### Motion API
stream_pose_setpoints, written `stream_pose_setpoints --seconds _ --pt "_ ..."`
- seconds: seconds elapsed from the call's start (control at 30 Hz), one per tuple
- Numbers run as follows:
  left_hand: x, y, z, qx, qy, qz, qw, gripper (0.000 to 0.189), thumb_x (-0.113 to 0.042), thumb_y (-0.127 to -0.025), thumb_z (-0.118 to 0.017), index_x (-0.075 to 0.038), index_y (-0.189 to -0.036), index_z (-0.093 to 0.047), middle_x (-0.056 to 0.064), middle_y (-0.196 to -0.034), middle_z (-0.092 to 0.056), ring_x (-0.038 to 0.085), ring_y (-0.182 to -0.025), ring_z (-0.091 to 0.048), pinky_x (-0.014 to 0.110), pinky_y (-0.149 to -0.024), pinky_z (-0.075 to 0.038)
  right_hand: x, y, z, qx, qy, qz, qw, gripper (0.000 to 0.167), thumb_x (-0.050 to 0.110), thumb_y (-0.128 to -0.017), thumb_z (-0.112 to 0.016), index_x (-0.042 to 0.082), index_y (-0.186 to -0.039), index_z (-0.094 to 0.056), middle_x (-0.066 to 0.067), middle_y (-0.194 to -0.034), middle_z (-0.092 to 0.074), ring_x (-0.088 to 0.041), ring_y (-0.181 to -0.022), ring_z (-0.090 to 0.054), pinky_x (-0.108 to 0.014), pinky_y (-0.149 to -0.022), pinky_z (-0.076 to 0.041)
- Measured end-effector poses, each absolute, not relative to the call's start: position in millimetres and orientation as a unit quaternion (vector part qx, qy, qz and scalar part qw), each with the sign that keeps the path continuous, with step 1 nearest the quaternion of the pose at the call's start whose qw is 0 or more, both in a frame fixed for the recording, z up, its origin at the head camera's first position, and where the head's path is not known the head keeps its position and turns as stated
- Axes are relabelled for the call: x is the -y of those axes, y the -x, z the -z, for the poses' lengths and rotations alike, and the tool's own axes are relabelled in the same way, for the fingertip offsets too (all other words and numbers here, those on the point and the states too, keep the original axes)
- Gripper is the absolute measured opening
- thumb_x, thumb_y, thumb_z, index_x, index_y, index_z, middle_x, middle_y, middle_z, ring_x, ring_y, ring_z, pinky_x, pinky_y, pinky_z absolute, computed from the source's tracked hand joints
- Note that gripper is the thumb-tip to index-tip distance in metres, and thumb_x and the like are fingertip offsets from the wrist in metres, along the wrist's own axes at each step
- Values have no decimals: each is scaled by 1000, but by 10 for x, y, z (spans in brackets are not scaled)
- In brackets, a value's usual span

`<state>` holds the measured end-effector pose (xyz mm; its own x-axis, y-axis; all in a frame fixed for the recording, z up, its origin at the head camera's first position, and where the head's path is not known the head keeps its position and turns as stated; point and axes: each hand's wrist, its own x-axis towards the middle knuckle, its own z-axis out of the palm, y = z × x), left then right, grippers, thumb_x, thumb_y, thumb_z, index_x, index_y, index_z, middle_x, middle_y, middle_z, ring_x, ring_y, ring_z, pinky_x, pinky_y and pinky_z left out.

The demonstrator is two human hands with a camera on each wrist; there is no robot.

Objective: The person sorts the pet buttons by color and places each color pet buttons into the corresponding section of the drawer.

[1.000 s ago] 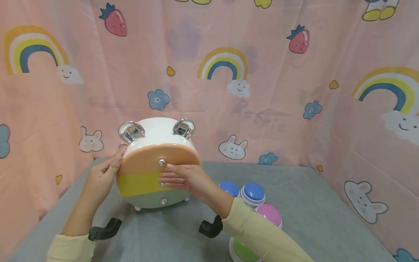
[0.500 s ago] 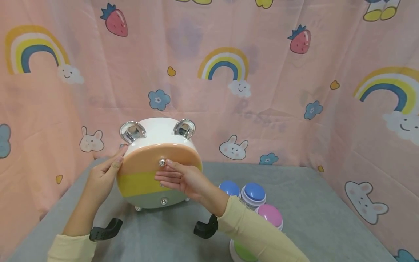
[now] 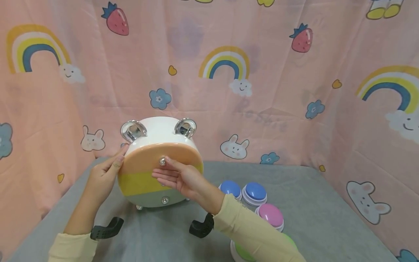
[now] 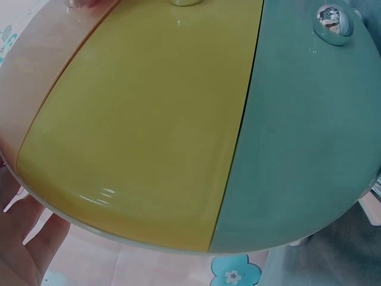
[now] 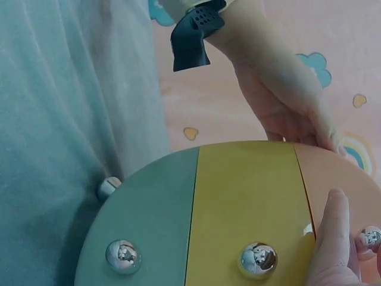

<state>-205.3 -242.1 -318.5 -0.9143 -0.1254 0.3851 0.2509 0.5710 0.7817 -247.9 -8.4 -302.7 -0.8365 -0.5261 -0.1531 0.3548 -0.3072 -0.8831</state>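
An oval drawer box (image 3: 137,183) stands on small silver feet, with orange, yellow and green fronts one above another. Each front bears a round silver knob, and two silver ear-shaped rings (image 3: 133,131) top the white body. My left hand (image 3: 103,178) holds the box's left side, thumb on the front rim and fingers going behind. My right hand (image 3: 188,182) is in front of the box, thumb tip right at the top knob (image 3: 163,161), other fingers extended across the yellow front. In the right wrist view, a straight finger (image 5: 334,229) lies beside that knob (image 5: 369,240).
To the right stand round dome-topped pieces with white bases: two blue (image 3: 256,191), one pink (image 3: 270,214), and green (image 3: 243,253) partly hidden under the right sleeve (image 3: 252,233). Grey cloth (image 3: 314,211) covers the table. A pink printed curtain (image 3: 275,87) hangs around it.
My right hand has shifted left and slightly up, bringing the thumb to the top knob and covering the middle one. The left hand and the box keep their places; the fronts stay closed.
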Motion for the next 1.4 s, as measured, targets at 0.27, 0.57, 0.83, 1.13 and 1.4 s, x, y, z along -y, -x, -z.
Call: stream_pose_setpoints --seconds 0.27,0.57,0.83,1.13,1.4 --pt "2459 2053 3165 864 49 465 187 51 -48 -106 -37 -27 -151 -42 8 -155 -41 39 -145 -37 65 -111 -36 84 2450 3028 -521 79 807 267 39 28 -101 -58 -3 -125 -63 -20 -119 -72 -27 -110 -72 -34 -93 -57" --pt "2487 2044 3151 867 58 465 170 51 -48 -106 -38 -27 -153 -39 9 -156 -40 42 -145 -35 72 -109 -33 46 2400 3057 -533 100 799 260 38 26 -102 -57 -4 -125 -63 -18 -115 -73 -20 -100 -75 -32 -91 -59" --pt "2475 2049 3154 862 58 472 174 52 -47 -106 -38 -26 -153 -39 8 -157 -38 40 -145 -36 70 -107 -37 -5 2299 3069 -546 125 785 263 41 27 -102 -56 -5 -127 -61 -15 -110 -75 -17 -99 -75 -31 -90 -59" --pt "2469 2061 3151 863 56 469 179 52 -47 -106 -39 -24 -152 -41 6 -156 -38 38 -144 -38 65 -106 -41 -40 2189 3090 -551 133 780 264 43 27 -102 -56 -7 -127 -61 -20 -116 -72 -20 -103 -74 -31 -90 -59" --pt "2467 2071 3157 860 59 473 183 52 -47 -105 -40 -23 -151 -42 3 -157 -37 37 -145 -36 67 -107 -38 -64 2083 3108 -553 140 778 263 42 27 -102 -56 -6 -128 -60 -24 -122 -69 -23 -107 -73 -33 -93 -58"
